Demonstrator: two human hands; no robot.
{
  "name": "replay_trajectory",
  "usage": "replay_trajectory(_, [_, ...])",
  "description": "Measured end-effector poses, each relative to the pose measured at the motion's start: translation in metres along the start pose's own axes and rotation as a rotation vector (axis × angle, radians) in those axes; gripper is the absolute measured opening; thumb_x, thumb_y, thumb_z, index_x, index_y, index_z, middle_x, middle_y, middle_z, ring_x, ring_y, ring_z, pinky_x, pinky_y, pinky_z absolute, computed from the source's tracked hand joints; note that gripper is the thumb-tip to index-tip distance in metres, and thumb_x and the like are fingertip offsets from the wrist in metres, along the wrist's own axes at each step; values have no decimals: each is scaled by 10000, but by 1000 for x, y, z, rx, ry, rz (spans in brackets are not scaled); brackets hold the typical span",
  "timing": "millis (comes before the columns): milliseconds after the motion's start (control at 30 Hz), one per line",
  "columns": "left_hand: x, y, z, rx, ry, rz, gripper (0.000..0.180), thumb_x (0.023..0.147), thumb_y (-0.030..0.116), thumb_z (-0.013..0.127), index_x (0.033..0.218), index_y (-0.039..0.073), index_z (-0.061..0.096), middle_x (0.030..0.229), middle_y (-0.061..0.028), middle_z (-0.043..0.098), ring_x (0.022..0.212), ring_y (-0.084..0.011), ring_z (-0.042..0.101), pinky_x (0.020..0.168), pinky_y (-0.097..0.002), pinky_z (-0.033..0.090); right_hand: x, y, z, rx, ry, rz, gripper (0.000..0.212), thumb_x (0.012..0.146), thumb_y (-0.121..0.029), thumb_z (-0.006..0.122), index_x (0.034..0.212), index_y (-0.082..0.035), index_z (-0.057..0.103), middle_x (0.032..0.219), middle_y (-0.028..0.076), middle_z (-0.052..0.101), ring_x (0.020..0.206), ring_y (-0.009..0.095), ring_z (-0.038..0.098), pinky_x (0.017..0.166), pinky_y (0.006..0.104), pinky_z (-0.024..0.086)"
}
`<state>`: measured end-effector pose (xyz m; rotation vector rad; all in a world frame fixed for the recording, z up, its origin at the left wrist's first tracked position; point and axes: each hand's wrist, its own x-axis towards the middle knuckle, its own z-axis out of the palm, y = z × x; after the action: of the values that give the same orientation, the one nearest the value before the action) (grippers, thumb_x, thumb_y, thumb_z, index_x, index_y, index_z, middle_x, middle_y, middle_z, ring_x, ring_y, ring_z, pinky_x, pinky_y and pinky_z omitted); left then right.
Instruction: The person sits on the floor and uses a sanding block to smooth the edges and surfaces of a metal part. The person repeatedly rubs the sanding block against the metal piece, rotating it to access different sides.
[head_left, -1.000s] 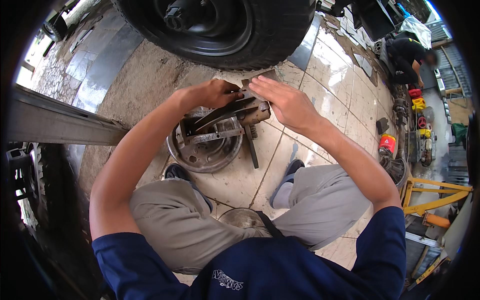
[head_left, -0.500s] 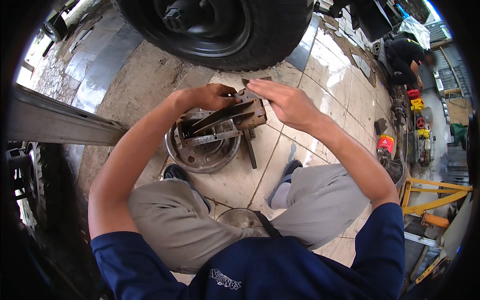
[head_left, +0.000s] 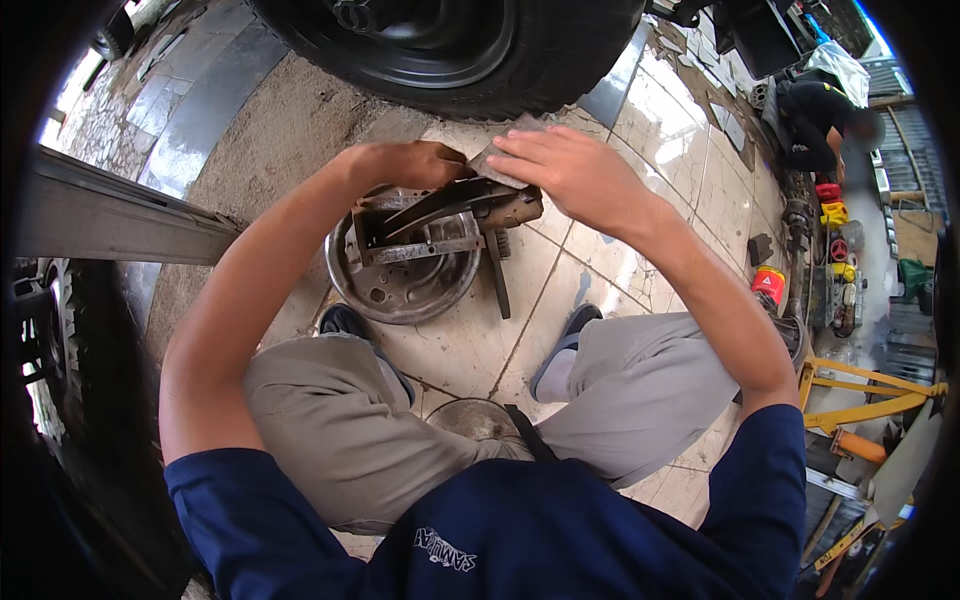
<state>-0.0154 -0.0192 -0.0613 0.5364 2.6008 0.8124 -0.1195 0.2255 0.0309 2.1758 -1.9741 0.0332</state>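
A rusty metal bracket [head_left: 420, 246] with a box-like frame rests on a round worn metal drum [head_left: 400, 312] on the floor between my feet. My left hand [head_left: 425, 165] is closed on the bracket's far edge, its fingertips partly hidden. In my right hand [head_left: 585, 180] is a grey-brown sheet of sandpaper [head_left: 490, 166], with the fingers laid over it at the bracket's far right end. Beside the drum, a dark flat bar [head_left: 500, 285] points down toward me from under the bracket.
A big vehicle tyre [head_left: 560, 60] stands just beyond my hands. A grey metal post [head_left: 120, 210] runs in from the left. At the right are a red can [head_left: 768, 285], a yellow metal frame [head_left: 870, 390] and several tools. A person [head_left: 815, 120] crouches at the far right.
My right hand has tilted the sandpaper, so more of its face shows over the bracket's end. My left hand stays at the bracket's far edge. The whole view has shifted slightly.
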Motion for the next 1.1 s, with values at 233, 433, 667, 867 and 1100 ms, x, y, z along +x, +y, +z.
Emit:
replay_trajectory(233, [-12,17,-14,-539,-228,-453,485,1078,354,373,1492,133,495,1456,-115,579,1313,-269,569,1035,-416,527,28,16,-1,-114,-197,-87,324,928,-142,573,1234,-142,682,1194,23,697,1192,204,641,983,386,490])
replay_trajectory(433, [-15,11,-21,-623,-304,-462,591,979,418,423,1493,135,501,1553,-73,496,1385,-247,511,1112,-426,451,38,19,4,-151,-253,-223,373,956,-160,541,1309,-153,659,1318,37,678,1227,201,629,1001,405,483])
replay_trajectory(667, [0,1,-23,-418,-401,-457,516,958,368,427,1401,153,584,1440,-20,598,1257,-182,606,1058,-404,460,64,11,-22,-31,-552,-27,378,980,-112,478,1294,-150,685,1385,69,652,1355,236,545,1128,450,389])
replay_trajectory(867, [10,14,-32,-323,-461,-401,470,957,351,439,1355,179,619,1352,13,654,1186,-132,640,1026,-411,463,24,51,-43,-118,-301,241,488,894,45,507,1329,-115,659,1411,96,628,1387,269,518,1169,469,366])
replay_trajectory(1100, [7,-10,-13,-69,-312,-310,434,934,218,469,1299,93,666,1223,-100,730,1114,-239,684,966,-404,519,-38,-2,-24,392,-199,319,581,879,106,436,1402,-86,600,1444,137,592,1361,300,529,1177,430,382])
